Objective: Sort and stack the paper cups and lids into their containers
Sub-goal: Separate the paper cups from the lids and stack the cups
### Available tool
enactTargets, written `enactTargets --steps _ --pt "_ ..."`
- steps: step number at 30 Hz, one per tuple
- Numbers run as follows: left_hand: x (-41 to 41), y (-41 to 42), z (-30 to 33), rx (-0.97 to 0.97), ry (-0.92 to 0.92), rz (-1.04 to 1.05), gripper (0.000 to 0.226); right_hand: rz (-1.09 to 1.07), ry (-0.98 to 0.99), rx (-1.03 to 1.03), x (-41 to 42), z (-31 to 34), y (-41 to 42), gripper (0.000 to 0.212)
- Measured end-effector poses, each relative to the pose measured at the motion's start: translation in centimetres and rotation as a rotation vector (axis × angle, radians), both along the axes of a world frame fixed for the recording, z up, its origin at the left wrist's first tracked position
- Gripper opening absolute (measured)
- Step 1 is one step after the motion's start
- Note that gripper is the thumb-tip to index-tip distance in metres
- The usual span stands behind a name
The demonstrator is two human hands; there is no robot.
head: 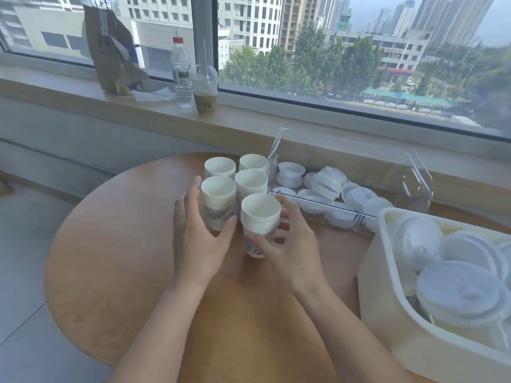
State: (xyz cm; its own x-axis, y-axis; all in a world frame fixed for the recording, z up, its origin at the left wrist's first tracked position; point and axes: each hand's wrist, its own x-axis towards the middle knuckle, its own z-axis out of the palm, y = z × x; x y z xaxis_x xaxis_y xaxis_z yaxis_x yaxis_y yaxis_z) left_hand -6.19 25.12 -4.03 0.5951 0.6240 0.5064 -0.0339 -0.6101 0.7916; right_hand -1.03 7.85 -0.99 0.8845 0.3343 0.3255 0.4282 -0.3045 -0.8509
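Matt paper cups (pixel 260 217), wooden table (pixel 132 244)

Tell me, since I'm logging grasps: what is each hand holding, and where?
The right hand grips the nearest cup stack round its lower side. The left hand rests open against the next stack.

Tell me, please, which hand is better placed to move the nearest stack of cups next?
The right hand. Its fingers already curl round the nearest cup stack, so its grip is ready. The left hand lies with straight fingers against another stack, farther left on the table.
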Motion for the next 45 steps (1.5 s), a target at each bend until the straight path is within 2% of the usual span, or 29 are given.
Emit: enactTargets --steps 6,15,22,26,30,37,40,45 --pt "2.7 2.3 -0.5 -0.041 0.065 -0.036 0.107 0.015 0.002 -0.026 0.8 -1.7 1.8 0.081" --pt "2.2 4.6 -0.3 -0.018 0.109 0.007 0.095 -0.012 0.000 -0.044 1.1 -1.7 3.0 0.079" --pt "0.7 4.1 1.3 0.058 0.127 -0.018 0.097 -0.011 -0.053 -0.148 -0.2 0.2 2.1 0.092" --pt "-0.9 2.4 3.8 0.095 0.081 0.014 0.090 0.014 -0.100 -0.155 -2.3 2.8 0.1 0.089" --pt "-2.5 -1.4 6.7 0.137 0.008 -0.038 0.088 0.041 -0.167 -0.113 -5.0 6.6 -3.1 0.079" --pt "-5.5 -10.7 9.9 0.176 -0.102 -0.227 0.063 0.060 -0.283 -0.155 -7.4 12.0 -12.9 0.036" --pt "-6.0 -14.4 10.3 0.205 -0.095 -0.303 0.051 0.013 -0.312 -0.247 -6.8 12.8 -18.6 0.030" --pt "-5.6 -20.0 11.2 0.260 -0.059 -0.464 0.044 -0.135 -0.332 -0.332 -4.9 12.7 -27.9 0.030"
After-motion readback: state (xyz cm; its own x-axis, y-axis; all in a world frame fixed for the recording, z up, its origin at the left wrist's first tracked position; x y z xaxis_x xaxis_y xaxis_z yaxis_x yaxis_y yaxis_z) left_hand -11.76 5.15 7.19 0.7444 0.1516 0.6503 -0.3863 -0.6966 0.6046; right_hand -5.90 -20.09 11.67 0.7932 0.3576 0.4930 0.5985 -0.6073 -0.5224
